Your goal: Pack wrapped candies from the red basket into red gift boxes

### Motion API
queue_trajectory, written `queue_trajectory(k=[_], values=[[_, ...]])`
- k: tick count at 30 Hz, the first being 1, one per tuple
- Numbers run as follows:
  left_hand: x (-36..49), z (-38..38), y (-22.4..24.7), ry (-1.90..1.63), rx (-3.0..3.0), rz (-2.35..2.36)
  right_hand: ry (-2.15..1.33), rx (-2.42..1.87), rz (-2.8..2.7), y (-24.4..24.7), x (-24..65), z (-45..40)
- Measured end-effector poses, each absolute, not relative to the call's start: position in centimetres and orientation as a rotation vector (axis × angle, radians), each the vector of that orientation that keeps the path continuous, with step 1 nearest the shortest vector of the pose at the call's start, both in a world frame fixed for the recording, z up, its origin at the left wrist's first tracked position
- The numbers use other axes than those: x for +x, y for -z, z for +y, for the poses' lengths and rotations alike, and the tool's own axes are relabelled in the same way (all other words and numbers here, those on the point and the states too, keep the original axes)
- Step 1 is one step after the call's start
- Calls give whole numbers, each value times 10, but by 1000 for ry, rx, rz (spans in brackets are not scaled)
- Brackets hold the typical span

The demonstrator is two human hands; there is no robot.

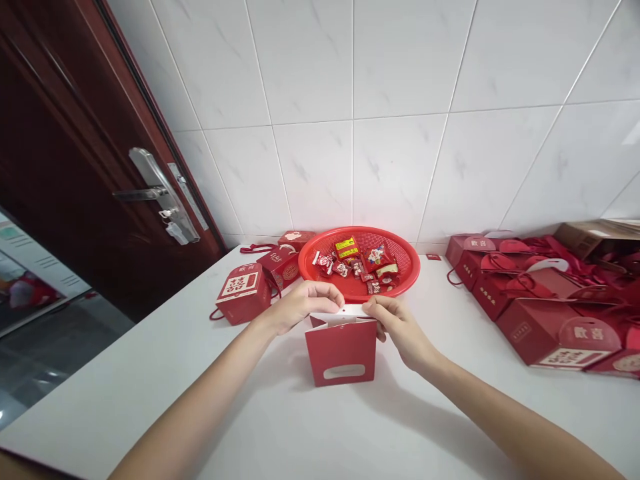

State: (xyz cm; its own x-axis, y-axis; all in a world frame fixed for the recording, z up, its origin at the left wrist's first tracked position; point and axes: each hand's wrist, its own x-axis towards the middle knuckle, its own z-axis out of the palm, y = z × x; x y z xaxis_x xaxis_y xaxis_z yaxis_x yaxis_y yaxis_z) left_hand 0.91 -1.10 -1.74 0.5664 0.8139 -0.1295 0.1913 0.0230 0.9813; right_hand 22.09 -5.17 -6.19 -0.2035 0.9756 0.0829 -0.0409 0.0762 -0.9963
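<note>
A red paper box (pixel 341 351) with a pale oval on its front stands on the white table, its top open. My left hand (pixel 311 303) pinches the rear top edge of the box at its left side. On the right side of the same edge, my right hand (pixel 395 325) grips the card between thumb and fingers. Just behind the box sits a red plastic basket (pixel 410 267) holding several wrapped sweets (pixel 347 249).
Several red gift boxes (pixel 244 293) stand left of the basket. More red boxes (pixel 555 327) with ribbons crowd the table's right side, near a brown carton (pixel 593 239). A tiled wall (pixel 395 173) rises behind; a dark door (pixel 90 133) is at the left.
</note>
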Motion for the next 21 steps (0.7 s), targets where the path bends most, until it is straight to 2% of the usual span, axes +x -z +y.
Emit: queue_trajectory(k=[6,12,16,18,21], values=[[26,3,24,-785,1631,767,-1067,-1052,-1526,48,234,-49],[30,30,0,-572,1892,642,-604,-1152,-1572,17,281,-23],[31,67,-13,-508,1976,871,-297,-1582,-1838,5,295,27],[38,87,-12,-253,2114,1043,-290,-1696,-1942,7,291,58],[53,104,-2,314,2310,1197,-350,-1852,-2115,18,277,98]])
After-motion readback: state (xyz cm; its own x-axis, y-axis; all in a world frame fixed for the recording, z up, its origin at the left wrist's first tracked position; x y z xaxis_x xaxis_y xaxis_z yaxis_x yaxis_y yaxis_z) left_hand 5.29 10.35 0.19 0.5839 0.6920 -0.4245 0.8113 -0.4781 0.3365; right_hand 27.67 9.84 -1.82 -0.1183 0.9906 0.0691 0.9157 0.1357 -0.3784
